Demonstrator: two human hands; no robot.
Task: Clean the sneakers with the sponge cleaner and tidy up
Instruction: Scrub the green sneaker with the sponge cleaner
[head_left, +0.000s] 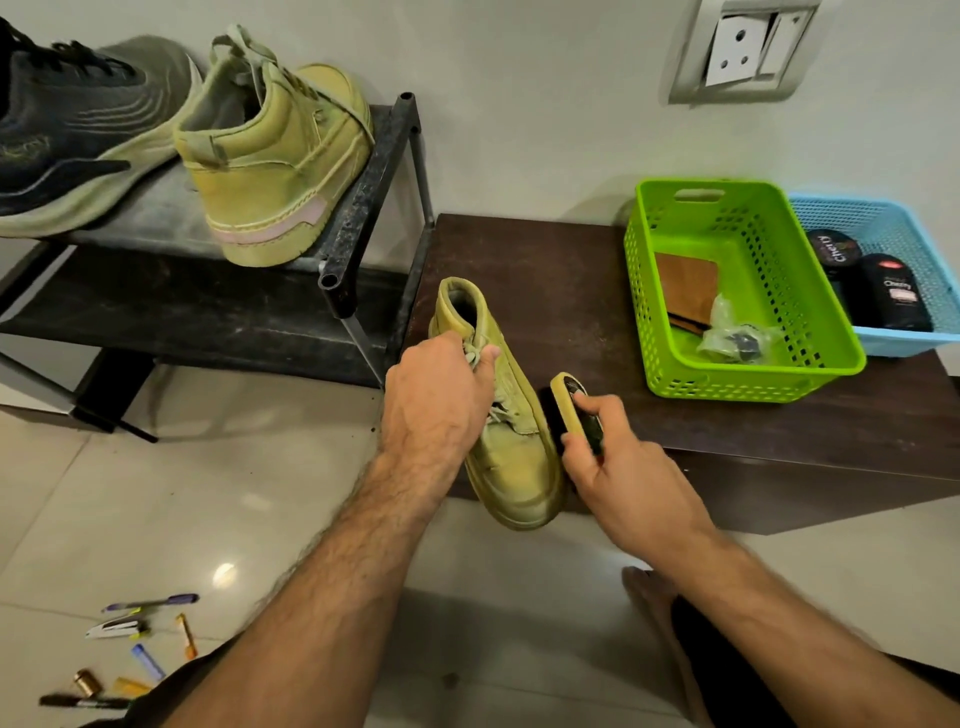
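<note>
Sneaker on the bench, mid-clean: left hand grips its laces, right hand holds sponge cleaner against its side. 2nd sneaker on rack, tidying prob. still left.

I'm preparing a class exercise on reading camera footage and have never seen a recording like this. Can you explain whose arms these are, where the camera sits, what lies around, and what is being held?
There is no machine here: a person wears one camera on the head, looking down at their own bare arms. The left hand holds a yellow-green sneaker steady on a dark table. The right hand has its grip on a sponge cleaner, pressed against the sneaker's side. The matching sneaker stands on a shoe rack beside a dark shoe. A green basket and a blue basket sit on the table; pens lie on the floor.
</note>
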